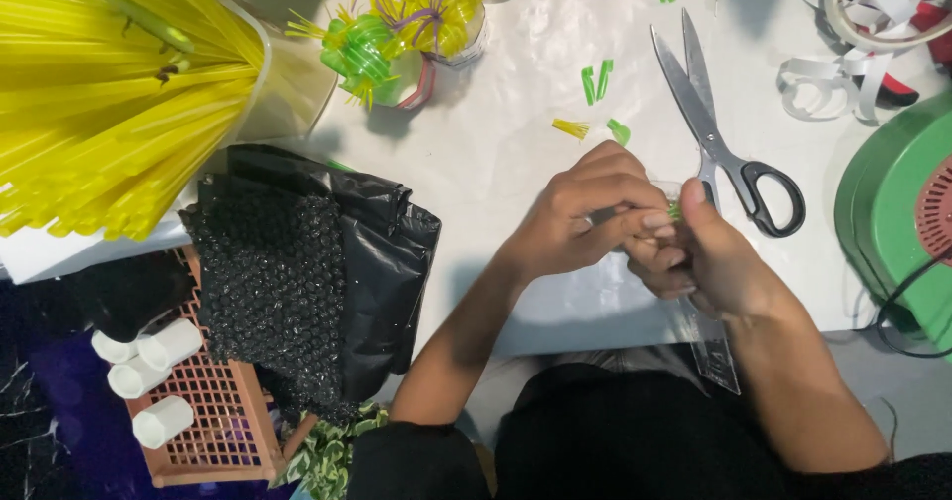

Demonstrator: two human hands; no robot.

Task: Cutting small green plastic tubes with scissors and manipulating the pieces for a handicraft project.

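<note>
Both of my hands meet over the near edge of a white table (496, 153). My left hand (585, 212) pinches a small green piece (674, 209) between thumb and fingertips. My right hand (709, 257) closes around the same spot from the right and also grips a clear plastic strip (712, 346) that hangs down toward my lap. Most of the green piece is hidden by my fingers. Large scissors (714, 133) with black handles lie open on the table just beyond my right hand.
Green and yellow straw scraps (595, 88) lie near the scissors. A bundle of yellow straws (109, 83) fills a tub at the left. Straw flowers (397, 34) sit at the back. Black bubble wrap (297, 262) drapes over an orange crate (213, 411). A green device (892, 212) stands right.
</note>
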